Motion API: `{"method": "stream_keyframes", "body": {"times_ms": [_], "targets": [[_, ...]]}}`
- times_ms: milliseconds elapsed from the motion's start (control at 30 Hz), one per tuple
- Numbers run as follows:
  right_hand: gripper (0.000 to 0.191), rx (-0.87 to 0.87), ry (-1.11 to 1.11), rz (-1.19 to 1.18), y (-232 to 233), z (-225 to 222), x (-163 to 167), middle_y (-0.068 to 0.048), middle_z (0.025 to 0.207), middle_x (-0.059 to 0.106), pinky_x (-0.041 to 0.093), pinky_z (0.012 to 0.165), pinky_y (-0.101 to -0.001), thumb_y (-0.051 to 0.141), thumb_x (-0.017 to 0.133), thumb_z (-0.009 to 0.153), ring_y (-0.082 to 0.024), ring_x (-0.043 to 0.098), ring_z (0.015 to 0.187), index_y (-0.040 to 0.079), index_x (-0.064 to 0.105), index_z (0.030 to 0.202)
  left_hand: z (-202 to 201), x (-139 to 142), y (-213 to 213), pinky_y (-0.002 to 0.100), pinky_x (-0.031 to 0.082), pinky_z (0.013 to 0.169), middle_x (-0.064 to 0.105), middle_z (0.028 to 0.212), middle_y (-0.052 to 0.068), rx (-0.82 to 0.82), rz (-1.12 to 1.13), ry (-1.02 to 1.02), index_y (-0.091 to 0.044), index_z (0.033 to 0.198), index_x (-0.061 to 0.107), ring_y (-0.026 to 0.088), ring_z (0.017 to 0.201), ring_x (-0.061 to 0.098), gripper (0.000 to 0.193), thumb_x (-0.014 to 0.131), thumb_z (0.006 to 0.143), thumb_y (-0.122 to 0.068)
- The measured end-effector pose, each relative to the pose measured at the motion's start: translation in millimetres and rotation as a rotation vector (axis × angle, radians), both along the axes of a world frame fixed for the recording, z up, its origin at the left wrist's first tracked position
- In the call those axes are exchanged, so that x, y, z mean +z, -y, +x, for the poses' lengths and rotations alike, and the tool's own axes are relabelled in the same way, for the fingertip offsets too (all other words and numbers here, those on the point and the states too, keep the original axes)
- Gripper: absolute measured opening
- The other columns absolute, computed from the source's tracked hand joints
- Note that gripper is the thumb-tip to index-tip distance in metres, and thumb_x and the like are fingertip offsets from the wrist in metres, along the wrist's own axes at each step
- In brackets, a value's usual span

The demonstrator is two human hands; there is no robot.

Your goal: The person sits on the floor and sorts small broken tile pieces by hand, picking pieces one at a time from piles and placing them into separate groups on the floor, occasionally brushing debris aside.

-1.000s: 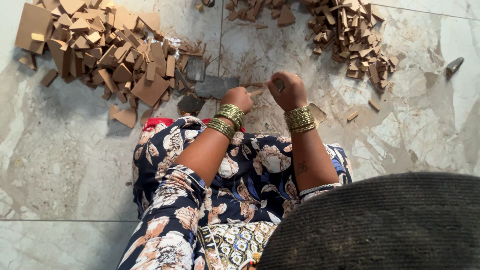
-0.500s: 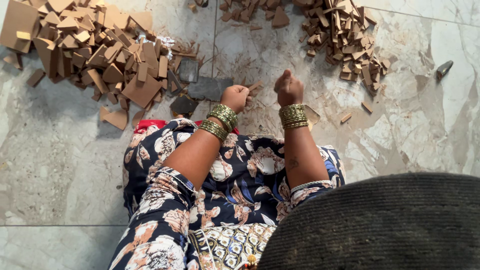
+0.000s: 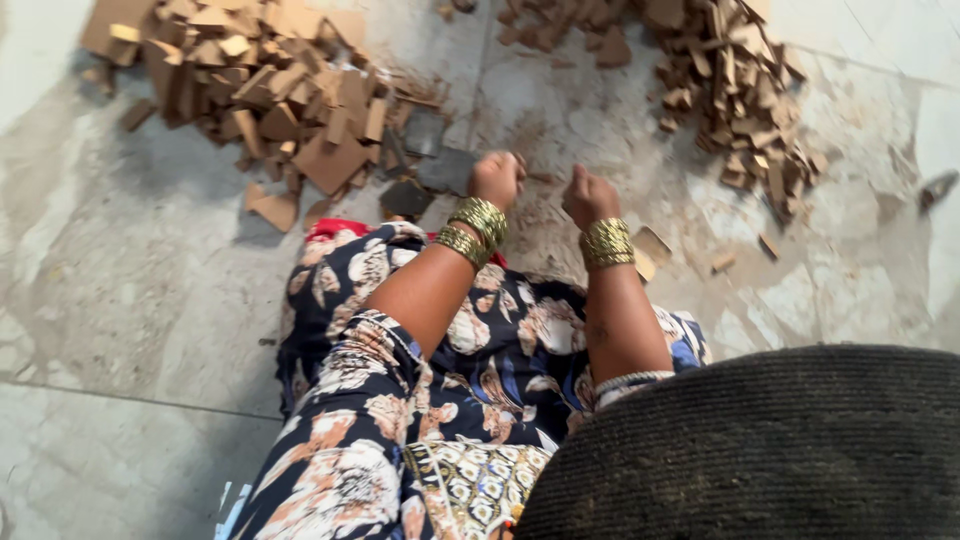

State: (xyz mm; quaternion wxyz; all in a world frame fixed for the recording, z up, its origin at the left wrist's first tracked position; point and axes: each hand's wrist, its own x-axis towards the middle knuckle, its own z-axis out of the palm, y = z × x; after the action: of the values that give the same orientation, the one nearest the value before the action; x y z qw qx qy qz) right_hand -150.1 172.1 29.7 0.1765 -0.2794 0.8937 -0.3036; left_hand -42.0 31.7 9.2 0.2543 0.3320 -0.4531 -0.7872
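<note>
Both hands have drawn slightly closer to the body since the earlier frames, and the head view has tilted so the piles sit higher in the picture. Left hand is curled into a loose fist beside the dark grey flat pieces; whether it grips anything cannot be told. Right hand is likewise closed, held over dusty floor, and any content is hidden. Brown board scraps lie heaped to the left; a second pile of smaller brown bits lies to the right. For clean work here, judged from the layout: keep wrists low, work over the bare patch between the piles, and keep bangles clear of the fragments.
</note>
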Motion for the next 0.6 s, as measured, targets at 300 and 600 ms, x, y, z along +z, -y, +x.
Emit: {"method": "stream_keyframes", "body": {"times_ms": [300, 600], "targets": [[0.065, -0.101, 0.093, -0.220, 2, 2, -8, -0.011, 0.074, 0.073, 0.056, 0.075, -0.0425, 0.053, 0.039, 0.107, -0.031, 0.071, 0.074, 0.006, 0.074, 0.078, 16, 35, 80, 0.037, 0.047, 0.051, 0.070, 0.094, 0.013, 0.604, 0.090, 0.122, -0.005, 0.116, 0.063, 0.023, 0.062, 0.061, 0.027, 0.060, 0.095, -0.022], [0.069, -0.187, 1.330, -1.471, -35, 0, 33, -0.020, 0.123, 0.067, 0.058, 0.095, -0.0551, 0.067, 0.043, 0.094, -0.039, 0.068, 0.113, 0.006, 0.064, 0.116, -3, 0, 31, 0.050, 0.050, 0.091, 0.069, 0.116, 0.010, -0.367, -1.178, 0.662, -0.019, 0.107, 0.075, 0.036, 0.110, 0.061, 0.023, 0.069, 0.086, -0.026]]}}
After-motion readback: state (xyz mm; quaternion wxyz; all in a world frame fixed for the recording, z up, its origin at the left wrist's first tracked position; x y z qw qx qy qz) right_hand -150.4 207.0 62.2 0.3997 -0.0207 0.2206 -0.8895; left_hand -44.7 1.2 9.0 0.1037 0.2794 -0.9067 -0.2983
